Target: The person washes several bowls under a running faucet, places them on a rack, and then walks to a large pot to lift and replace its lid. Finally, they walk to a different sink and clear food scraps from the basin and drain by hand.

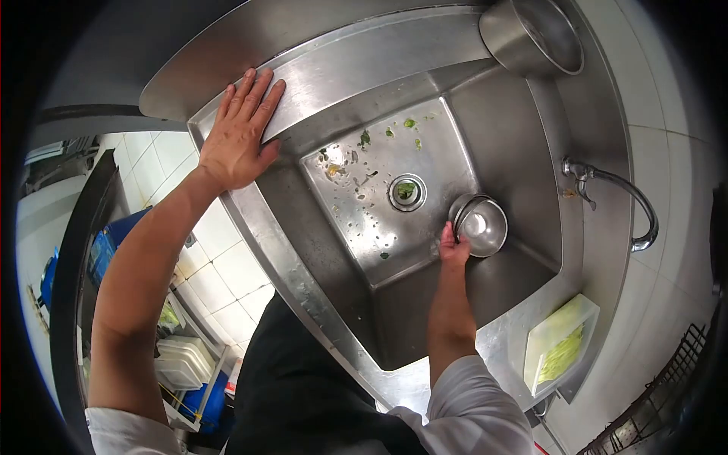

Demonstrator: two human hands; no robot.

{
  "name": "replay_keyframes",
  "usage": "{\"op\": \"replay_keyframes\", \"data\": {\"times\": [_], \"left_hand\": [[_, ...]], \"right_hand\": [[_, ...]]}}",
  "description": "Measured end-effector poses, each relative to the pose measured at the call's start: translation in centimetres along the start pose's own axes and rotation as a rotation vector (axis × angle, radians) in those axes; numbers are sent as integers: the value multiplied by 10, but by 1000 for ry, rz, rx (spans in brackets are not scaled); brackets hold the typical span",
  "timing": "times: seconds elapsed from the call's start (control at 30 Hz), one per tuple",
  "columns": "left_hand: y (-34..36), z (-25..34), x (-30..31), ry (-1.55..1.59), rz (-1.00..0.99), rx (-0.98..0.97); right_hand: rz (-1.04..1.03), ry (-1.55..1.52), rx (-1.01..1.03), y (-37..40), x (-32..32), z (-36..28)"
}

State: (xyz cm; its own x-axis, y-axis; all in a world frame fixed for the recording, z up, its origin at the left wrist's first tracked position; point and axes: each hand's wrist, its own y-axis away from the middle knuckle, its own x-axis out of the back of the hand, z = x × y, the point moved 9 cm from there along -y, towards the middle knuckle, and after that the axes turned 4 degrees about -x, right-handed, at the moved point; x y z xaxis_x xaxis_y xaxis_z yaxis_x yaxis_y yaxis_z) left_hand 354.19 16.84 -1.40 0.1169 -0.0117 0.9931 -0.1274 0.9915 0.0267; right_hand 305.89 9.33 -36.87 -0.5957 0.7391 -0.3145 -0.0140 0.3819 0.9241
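My left hand (241,136) lies flat with fingers stretched on the left rim of the steel sink (318,72). Down in the basin, my right hand (453,247) grips the edge of a small stack of metal bowls (484,227), tilted so the shiny inside of the front one shows. The bowls are near the right side of the basin floor. Beside them is the drain (407,192), with a green leaf scrap in it. Bits of green leaf (410,123) and other food scraps are scattered over the wet floor of the sink.
A large metal pot (532,36) stands on the sink's far corner. The curved faucet (618,186) rises along the right edge. A clear container of shredded greens (563,345) sits at the near right corner. At left, a shelf holds stacked white containers (184,360).
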Motion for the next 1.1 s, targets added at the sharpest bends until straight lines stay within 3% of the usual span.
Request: {"op": "replay_keyframes", "data": {"times": [0.1,0.17,0.27,0.3,0.37,0.43,0.47,0.5,0.6,0.67,0.77,0.8,0.9,0.93,1.1], "left_hand": [[0,-2,-1,-5,-8,6],[1,-3,-2,3,2,-2],[1,-5,-4,3,10,4],[1,-5,-4,4,11,-2],[2,-7,-7,-7,-5,8],[2,-6,-7,0,15,-10],[2,-7,-8,-9,6,-2],[2,-8,-10,-17,-4,5],[2,-8,-11,-24,-5,5],[3,-8,-13,-21,-10,7],[1,-10,-12,-23,-4,5],[1,-10,-12,-22,-7,3],[2,-9,-12,-25,0,1],[2,-9,-13,-25,-4,0],[1,-9,-12,-35,-11,3]], "right_hand": [[11,-5,159,5,-6,-5],[-35,-19,103,13,-8,16],[-47,460,18,27,-16,55],[-46,465,3,19,-16,68],[-163,1229,459,9,-55,77],[-236,1565,984,8,-102,84],[-103,1715,962,-9,-108,91],[80,1903,813,-24,-110,96],[146,1912,803,-44,-120,114],[313,1915,900,-44,-117,112],[200,2102,974,-44,-127,115],[179,2250,863,-55,-125,116],[101,2363,806,-53,-126,121],[111,2348,939,-44,-129,125],[117,2227,856,-35,-132,116]]}}
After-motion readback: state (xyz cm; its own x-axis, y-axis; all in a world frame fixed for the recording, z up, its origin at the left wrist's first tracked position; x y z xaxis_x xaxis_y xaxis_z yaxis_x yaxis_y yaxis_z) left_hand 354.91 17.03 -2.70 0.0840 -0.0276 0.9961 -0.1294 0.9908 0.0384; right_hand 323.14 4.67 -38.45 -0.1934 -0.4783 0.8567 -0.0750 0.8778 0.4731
